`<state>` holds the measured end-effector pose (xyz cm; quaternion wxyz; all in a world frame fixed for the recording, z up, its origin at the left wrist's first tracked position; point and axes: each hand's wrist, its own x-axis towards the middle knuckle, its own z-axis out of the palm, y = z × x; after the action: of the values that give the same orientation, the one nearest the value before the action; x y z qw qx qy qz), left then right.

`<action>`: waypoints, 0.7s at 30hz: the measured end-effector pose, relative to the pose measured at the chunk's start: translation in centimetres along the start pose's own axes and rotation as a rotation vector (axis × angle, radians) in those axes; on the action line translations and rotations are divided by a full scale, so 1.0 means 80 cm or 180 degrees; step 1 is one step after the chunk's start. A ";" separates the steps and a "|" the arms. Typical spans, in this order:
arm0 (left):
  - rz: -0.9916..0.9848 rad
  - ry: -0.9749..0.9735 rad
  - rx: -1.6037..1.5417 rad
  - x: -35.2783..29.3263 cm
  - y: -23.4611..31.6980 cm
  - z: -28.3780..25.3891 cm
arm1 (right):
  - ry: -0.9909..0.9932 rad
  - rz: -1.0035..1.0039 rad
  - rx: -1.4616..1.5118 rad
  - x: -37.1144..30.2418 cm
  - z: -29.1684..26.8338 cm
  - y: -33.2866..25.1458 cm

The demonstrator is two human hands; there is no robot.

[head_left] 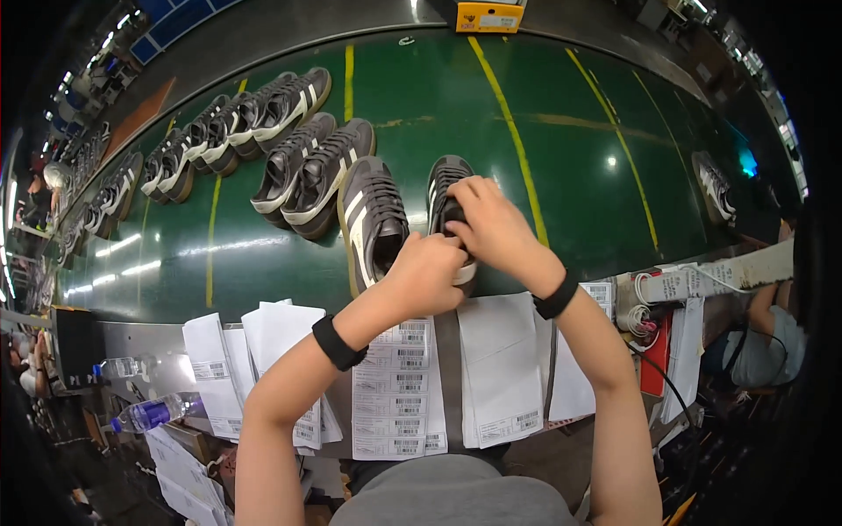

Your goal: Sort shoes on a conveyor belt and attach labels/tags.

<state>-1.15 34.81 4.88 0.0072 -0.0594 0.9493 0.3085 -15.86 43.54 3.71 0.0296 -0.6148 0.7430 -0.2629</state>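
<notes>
Two dark grey sneakers with white stripes and gum soles stand side by side at the near edge of the green table, toes pointing away. The right-hand sneaker point(449, 168) is partly covered by both hands. My right hand point(495, 223) is closed on its upper around the tongue and laces, the thumb bent at the opening. My left hand point(427, 273) is curled over the heel end of that shoe; its fingertips are hidden, so what they pinch does not show. Just left of it is the other sneaker point(373, 219), laced and untouched.
Another pair of sneakers point(329, 175) sits to the left, with several more pairs farther along the green table point(421, 96). A single sneaker point(715, 186) is at far right. Paper label sheets point(392, 386) hang along the front edge. A yellow box point(489, 17) stands beyond.
</notes>
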 end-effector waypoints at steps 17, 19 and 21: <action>0.0516 -0.0463 -0.1331 -0.051 0.059 -0.074 | -0.0617 0.0608 0.1994 -0.001 -0.025 -0.003; 0.0766 0.0650 -0.0833 -0.080 0.055 -0.050 | 0.0067 -0.0466 0.1325 -0.005 -0.038 0.006; 0.0276 0.0870 -0.0080 -0.098 0.025 -0.045 | 0.0826 -0.1005 0.0460 -0.012 -0.053 0.040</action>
<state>6.50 35.13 9.34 -0.1362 -0.0599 0.9392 0.3095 -20.08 46.29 5.68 -0.0639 -0.6809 0.6142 -0.3937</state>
